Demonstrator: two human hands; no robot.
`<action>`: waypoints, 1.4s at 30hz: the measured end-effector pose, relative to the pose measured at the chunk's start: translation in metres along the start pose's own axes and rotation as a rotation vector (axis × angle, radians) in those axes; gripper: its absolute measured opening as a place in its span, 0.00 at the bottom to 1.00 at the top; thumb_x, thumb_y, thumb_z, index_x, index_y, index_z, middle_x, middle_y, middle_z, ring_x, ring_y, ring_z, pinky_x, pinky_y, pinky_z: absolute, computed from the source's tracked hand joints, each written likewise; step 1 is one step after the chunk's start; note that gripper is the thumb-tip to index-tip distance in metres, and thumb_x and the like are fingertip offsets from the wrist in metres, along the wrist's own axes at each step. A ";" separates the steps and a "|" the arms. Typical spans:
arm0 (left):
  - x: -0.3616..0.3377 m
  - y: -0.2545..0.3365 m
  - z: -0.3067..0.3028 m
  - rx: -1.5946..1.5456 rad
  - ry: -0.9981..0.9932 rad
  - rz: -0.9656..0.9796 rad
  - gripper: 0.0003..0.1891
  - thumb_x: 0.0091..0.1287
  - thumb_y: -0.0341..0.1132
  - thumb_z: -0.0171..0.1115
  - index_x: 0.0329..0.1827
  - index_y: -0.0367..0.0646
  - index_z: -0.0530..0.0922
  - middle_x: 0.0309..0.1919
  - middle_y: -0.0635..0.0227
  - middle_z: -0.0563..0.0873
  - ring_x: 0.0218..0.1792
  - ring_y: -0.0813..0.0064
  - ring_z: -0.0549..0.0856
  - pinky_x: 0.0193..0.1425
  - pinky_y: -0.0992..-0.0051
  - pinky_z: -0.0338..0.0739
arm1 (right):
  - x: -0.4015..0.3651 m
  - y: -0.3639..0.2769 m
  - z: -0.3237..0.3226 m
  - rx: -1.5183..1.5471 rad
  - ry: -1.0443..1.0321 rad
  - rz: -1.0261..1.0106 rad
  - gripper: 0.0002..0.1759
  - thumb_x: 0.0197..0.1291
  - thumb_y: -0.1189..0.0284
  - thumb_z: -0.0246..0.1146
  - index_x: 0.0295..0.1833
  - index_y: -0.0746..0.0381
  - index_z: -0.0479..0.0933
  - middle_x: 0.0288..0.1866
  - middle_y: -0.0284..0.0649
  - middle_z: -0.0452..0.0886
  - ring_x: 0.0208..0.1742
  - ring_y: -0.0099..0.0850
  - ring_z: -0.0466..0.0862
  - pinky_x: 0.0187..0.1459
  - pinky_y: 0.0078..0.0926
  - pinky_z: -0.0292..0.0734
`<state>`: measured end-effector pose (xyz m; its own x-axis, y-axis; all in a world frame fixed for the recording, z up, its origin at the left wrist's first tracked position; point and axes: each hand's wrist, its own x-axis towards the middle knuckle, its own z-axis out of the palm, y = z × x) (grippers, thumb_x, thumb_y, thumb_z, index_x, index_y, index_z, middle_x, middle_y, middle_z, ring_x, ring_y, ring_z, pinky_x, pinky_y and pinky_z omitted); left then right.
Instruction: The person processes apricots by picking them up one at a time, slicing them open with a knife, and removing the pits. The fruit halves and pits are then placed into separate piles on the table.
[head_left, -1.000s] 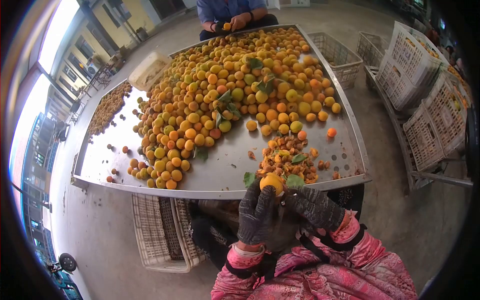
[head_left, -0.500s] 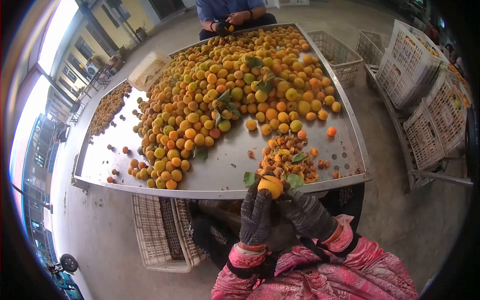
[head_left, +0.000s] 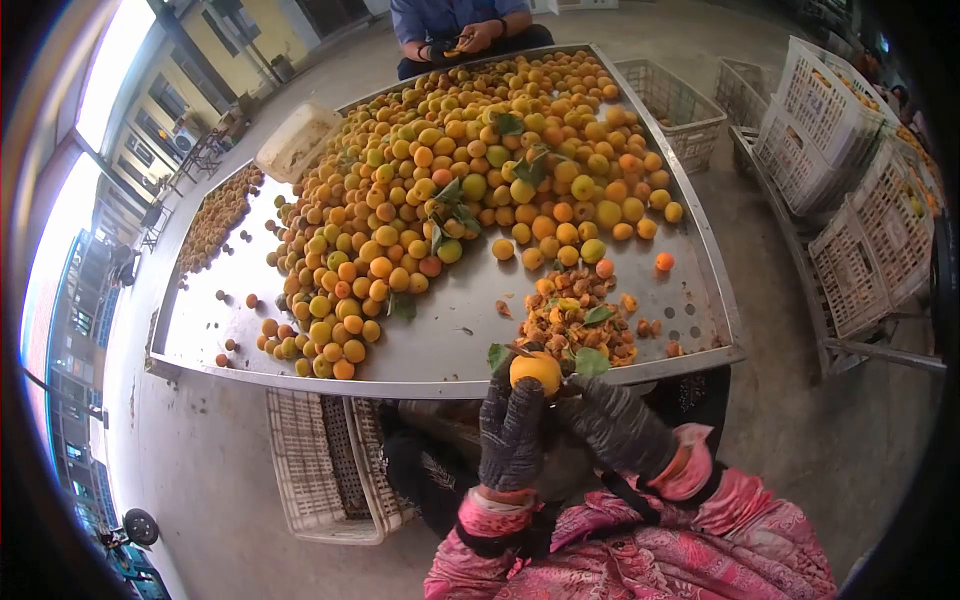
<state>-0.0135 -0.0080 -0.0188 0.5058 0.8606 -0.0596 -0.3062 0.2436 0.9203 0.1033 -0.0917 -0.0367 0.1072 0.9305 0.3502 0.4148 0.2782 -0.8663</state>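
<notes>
Where the metal table (head_left: 460,342) spreads across the view, a pile of yellow and orange fruit (head_left: 400,155) covers most of it from the far edge towards the middle. Beyond the far edge sits a co-worker (head_left: 460,18), both hands close together on something orange; it looks flatter than 1 second ago, perhaps opened, though it is too small to be sure. Outside the right edge stand stacked white crates (head_left: 800,170), and more crates (head_left: 305,460) rest on the floor below the near edge. A pale container (head_left: 298,142) lies tilted against the pile at the left edge. Towards the near-right corner is a heap of torn fruit pieces (head_left: 575,335).

At the near edge, the left hand (head_left: 511,432) grasps 1 yellow-orange fruit (head_left: 535,373) at its fingertips. The right hand (head_left: 618,425) is just beside it, fingers bent inward; whether they grip anything, I cannot tell. 2 green leaves (head_left: 591,361) flank the fruit.

Over the last second the fruit shifts slightly left, and the right hand sinks a little lower. The visible side of the fruit looks whole, which suggests that handling of this piece is still under way.
</notes>
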 end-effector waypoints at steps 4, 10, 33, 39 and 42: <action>-0.004 -0.011 0.001 -0.031 0.041 -0.044 0.22 0.68 0.44 0.52 0.57 0.36 0.69 0.46 0.63 0.78 0.44 0.74 0.78 0.48 0.76 0.75 | -0.010 -0.002 0.015 -0.024 0.112 0.164 0.18 0.54 0.76 0.58 0.53 0.66 0.74 0.52 0.54 0.75 0.51 0.48 0.77 0.51 0.40 0.75; -0.003 -0.002 -0.007 -0.015 -0.082 -0.058 0.28 0.65 0.47 0.57 0.60 0.37 0.65 0.46 0.63 0.78 0.43 0.73 0.79 0.47 0.75 0.76 | -0.006 -0.005 -0.001 0.315 0.024 0.320 0.19 0.55 0.76 0.59 0.55 0.64 0.73 0.54 0.53 0.73 0.52 0.46 0.77 0.51 0.38 0.74; -0.002 -0.014 0.006 0.075 0.011 0.001 0.23 0.68 0.44 0.53 0.58 0.34 0.67 0.44 0.63 0.79 0.45 0.75 0.77 0.49 0.78 0.73 | -0.003 -0.007 0.007 -0.023 0.059 0.229 0.23 0.54 0.74 0.59 0.57 0.67 0.71 0.52 0.54 0.75 0.53 0.46 0.76 0.52 0.38 0.73; -0.006 -0.005 -0.002 -0.052 -0.051 -0.103 0.25 0.65 0.42 0.58 0.60 0.36 0.66 0.45 0.63 0.79 0.45 0.74 0.78 0.49 0.76 0.74 | -0.001 -0.016 -0.022 0.442 -0.077 0.530 0.24 0.56 0.75 0.60 0.59 0.64 0.69 0.53 0.52 0.74 0.55 0.45 0.76 0.54 0.34 0.73; -0.004 -0.010 -0.009 -0.125 -0.107 -0.080 0.24 0.64 0.31 0.59 0.62 0.35 0.64 0.50 0.60 0.78 0.49 0.71 0.79 0.52 0.73 0.75 | 0.002 -0.011 -0.035 0.340 -0.157 0.256 0.22 0.59 0.75 0.57 0.60 0.64 0.68 0.56 0.49 0.73 0.57 0.41 0.75 0.57 0.30 0.70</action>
<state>-0.0200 -0.0097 -0.0311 0.6133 0.7854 -0.0835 -0.3557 0.3691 0.8586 0.1306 -0.1010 -0.0145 0.0189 0.9971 0.0737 0.0697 0.0722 -0.9949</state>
